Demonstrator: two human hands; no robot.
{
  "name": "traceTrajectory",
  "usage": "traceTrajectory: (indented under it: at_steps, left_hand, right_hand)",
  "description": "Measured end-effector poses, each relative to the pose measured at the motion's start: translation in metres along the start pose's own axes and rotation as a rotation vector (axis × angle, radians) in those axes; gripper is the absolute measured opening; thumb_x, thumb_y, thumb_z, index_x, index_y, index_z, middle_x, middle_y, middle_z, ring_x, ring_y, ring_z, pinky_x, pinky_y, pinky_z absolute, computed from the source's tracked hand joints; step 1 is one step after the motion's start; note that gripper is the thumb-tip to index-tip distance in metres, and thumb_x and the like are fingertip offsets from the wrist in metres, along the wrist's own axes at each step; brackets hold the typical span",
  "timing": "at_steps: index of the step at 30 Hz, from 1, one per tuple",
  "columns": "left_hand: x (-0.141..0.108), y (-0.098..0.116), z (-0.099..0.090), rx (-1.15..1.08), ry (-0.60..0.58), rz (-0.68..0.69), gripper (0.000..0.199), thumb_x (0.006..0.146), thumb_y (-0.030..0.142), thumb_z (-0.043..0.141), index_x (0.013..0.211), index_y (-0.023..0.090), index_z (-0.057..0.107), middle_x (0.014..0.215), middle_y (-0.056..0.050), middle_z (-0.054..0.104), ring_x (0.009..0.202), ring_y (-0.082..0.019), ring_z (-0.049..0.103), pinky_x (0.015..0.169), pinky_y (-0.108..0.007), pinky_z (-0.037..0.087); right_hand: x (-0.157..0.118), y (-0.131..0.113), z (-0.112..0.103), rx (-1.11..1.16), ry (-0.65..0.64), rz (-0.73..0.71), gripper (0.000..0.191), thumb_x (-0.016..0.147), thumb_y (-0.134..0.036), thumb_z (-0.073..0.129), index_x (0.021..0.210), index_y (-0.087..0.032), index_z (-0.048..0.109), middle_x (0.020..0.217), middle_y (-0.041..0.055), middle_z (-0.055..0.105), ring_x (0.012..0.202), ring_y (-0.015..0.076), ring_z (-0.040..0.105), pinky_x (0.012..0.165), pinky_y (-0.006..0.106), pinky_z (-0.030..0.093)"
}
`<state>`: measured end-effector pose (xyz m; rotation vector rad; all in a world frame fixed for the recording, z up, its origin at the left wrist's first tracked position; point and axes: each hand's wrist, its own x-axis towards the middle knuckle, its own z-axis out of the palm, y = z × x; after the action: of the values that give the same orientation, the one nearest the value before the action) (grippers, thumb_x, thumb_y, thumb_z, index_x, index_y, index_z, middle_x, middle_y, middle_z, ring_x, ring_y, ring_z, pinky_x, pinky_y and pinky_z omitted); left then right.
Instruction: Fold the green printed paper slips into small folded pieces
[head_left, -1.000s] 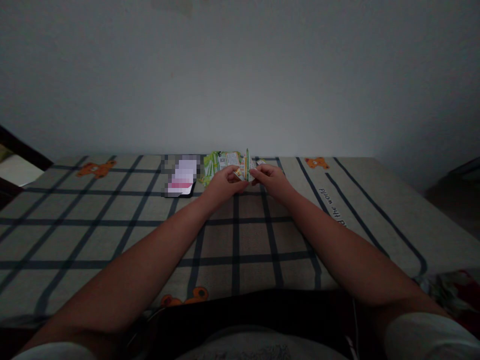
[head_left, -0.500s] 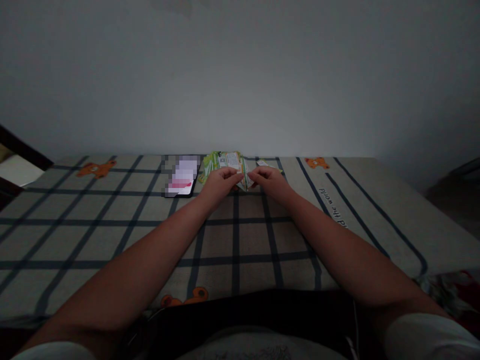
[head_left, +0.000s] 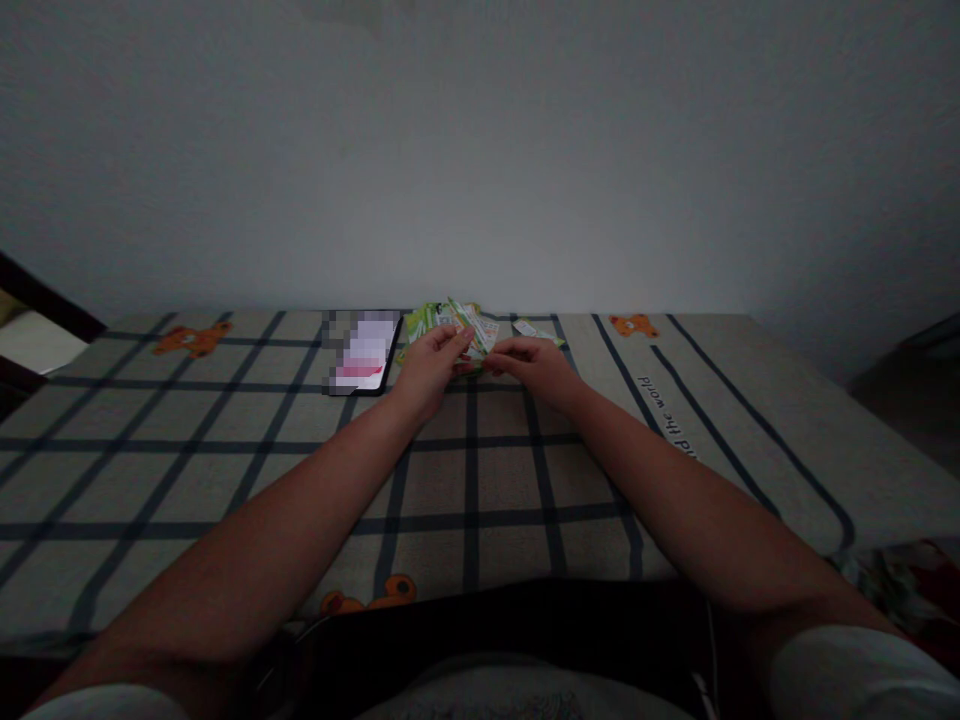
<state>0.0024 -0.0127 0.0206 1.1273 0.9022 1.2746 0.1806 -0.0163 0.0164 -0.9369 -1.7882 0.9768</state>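
Both hands meet over the far middle of a cloth-covered table, close to the wall. My left hand (head_left: 435, 362) is closed, its thumb and fingers pinching a small green-and-white printed packet (head_left: 480, 332) that is tilted upward. My right hand (head_left: 531, 365) is closed too, with its fingertips pinched at the packet's lower right edge. Behind and beneath the hands lie more green packets (head_left: 422, 320), partly covered by my left hand. Just beyond my right hand sits a small white-and-green piece of wrapper (head_left: 538, 331).
A phone (head_left: 371, 355) with a lit, partly blurred screen lies left of my left hand. The tablecloth (head_left: 247, 440) has dark stripes and bear prints. A plain wall (head_left: 480, 180) rises behind the table. Part of a dark chair frame (head_left: 45, 300) shows at far left.
The packet between my hands has turned and now tilts up to the left. My right hand has shifted slightly left and down along its edge. The phone stays put.
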Motion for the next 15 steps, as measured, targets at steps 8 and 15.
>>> traceTrajectory:
  at_steps: [8,15]
  left_hand:
    - [0.0019,-0.0021,-0.0002,0.077,0.199,0.070,0.037,0.061,0.035,0.087,0.074,0.017,0.058,0.077,0.001,0.061,0.070,-0.011,0.060,0.063,-0.023,0.053]
    - [-0.0069,-0.0011,0.0025,0.125,0.000,0.081,0.033,0.074,0.035,0.077,0.101,0.017,0.071,0.098,-0.006,0.073,0.090,-0.019,0.068,0.075,-0.030,0.058]
  right_hand:
    - [0.0004,0.0069,-0.0018,-0.232,0.125,-0.178,0.021,0.084,-0.040,0.069,0.078,-0.020,0.071,0.080,0.0040,0.071,0.075,0.0166,0.064,0.071,0.032,0.051]
    - [0.0015,0.0071,-0.0038,-0.331,0.148,-0.438,0.015,0.087,-0.037,0.069,0.081,-0.023,0.069,0.118,0.0086,0.069,0.111,0.0209,0.064,0.097,0.041,0.051]
